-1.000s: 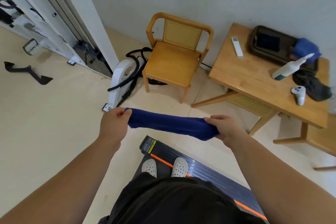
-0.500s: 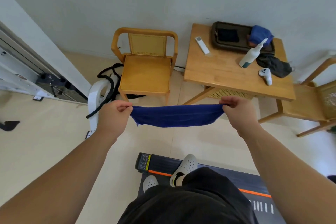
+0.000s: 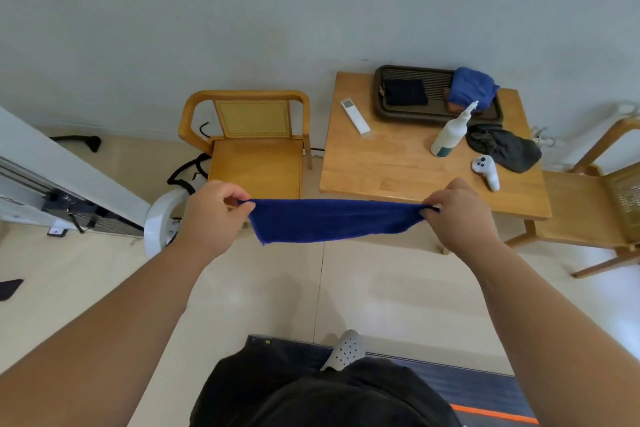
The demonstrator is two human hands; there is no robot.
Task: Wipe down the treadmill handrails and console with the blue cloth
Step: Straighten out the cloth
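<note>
Head view: over the last second I turned to face the table (image 3: 398, 163) and stretched the blue cloth (image 3: 332, 220) taut. My left hand (image 3: 211, 215) and right hand (image 3: 457, 215) each pinch an end. It hangs mid-air before me, long axis left-right. Wiping probably isn't started; handrails and console unseen.
</note>
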